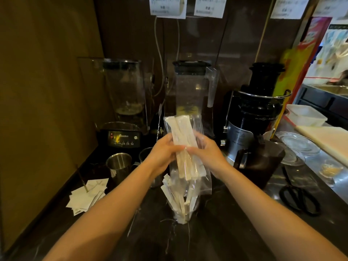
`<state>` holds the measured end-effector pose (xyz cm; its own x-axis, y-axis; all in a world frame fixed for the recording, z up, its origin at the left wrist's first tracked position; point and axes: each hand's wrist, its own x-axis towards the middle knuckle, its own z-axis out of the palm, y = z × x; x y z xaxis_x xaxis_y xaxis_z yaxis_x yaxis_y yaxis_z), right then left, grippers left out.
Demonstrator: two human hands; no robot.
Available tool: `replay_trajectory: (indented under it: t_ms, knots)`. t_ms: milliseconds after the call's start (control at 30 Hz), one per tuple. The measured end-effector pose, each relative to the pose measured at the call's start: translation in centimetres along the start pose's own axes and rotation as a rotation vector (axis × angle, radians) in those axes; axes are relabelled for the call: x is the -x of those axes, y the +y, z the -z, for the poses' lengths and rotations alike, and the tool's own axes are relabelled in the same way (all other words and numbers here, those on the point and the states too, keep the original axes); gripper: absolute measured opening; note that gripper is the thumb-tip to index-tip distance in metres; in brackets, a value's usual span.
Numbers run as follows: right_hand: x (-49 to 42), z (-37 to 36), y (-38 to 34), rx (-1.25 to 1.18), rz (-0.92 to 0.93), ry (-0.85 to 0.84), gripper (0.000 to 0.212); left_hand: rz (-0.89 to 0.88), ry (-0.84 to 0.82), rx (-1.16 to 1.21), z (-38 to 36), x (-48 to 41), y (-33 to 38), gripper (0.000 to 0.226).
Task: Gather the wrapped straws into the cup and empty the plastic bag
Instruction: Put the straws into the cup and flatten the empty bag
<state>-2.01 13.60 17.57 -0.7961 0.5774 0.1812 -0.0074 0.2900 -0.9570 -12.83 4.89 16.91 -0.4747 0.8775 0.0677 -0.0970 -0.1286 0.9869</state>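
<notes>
A clear plastic bag [195, 127] holding several paper-wrapped straws [181, 129] is held upright above the counter, its open end hanging down over a clear cup [183, 210]. My left hand [162, 154] grips the bag and straw bundle from the left. My right hand [207, 151] grips it from the right. Both hands squeeze the bag at its middle. Straw ends stick out of the bag's lower mouth. More wrapped straws [172, 193] stand fanned out in the cup below.
Two blenders [124, 102] [194, 91] and a black juicer [254, 110] stand behind. A steel cup [119, 164] and paper slips [88, 194] lie left. A dark jug [261, 162], glass dishes [297, 146] and black scissors [299, 198] lie right.
</notes>
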Motion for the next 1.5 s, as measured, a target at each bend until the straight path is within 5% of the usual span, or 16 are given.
replay_trajectory:
  t_ms: [433,767,1167,1367,1500]
  knots:
    - [1.0,0.0,3.7,-0.074,-0.053,-0.017,0.057,0.004,-0.028,-0.026,1.3,0.5,-1.9,0.039]
    - [1.2,0.9,3.2,-0.102,-0.056,0.017,0.037,0.005,0.004,-0.05,1.2,0.1,-1.0,0.025]
    - [0.8,2.5,1.2,-0.182,-0.073,0.159,0.063,-0.059,0.15,-0.01,-0.2,-1.8,4.5,0.018]
    - [1.4,3.9,0.6,-0.098,-0.054,0.286,0.025,-0.165,0.19,-0.096,-1.5,-2.4,6.1,0.016]
    - [1.8,4.8,0.3,-0.101,-0.032,0.371,0.017,-0.219,0.24,-0.134,-2.7,-2.8,6.1,0.02]
